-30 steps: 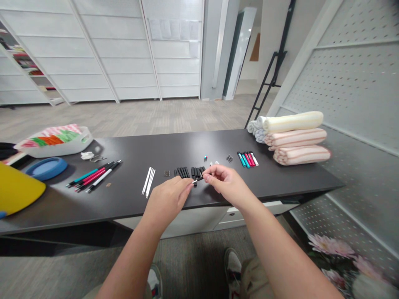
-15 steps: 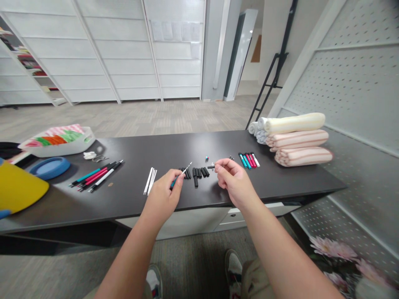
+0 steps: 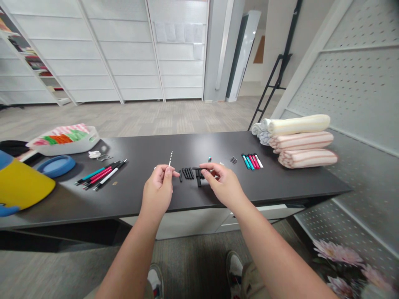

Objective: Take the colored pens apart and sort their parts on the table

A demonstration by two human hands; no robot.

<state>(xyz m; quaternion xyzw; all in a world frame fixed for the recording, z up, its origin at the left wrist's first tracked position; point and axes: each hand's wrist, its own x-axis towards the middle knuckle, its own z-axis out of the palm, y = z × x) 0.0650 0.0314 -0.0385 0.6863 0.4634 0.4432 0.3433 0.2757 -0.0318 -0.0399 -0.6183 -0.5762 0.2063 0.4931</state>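
Observation:
My left hand is closed around a slim pen part, whose thin white, dark-banded rod points up past the fingertips. The rest of that part is hidden in my fist. A black pen tube is pinched between the thumb and fingers of my right hand, lying roughly level and pointing toward my left hand. Below and between the hands, several short black tubes lie in a row on the dark table. Some of them are partly covered by my right fingers. Small metal pieces lie just beyond my right hand.
Teal, red and white pen barrels lie to the right, beside stacked rolled towels. At left are assembled-looking pens, a blue ring-shaped dish, a yellow object and a white basket of colourful packets.
My right hand has moved left and brought the black tube over the row. My left hand has shifted left, turning its rod more upright and covering the white sticks.

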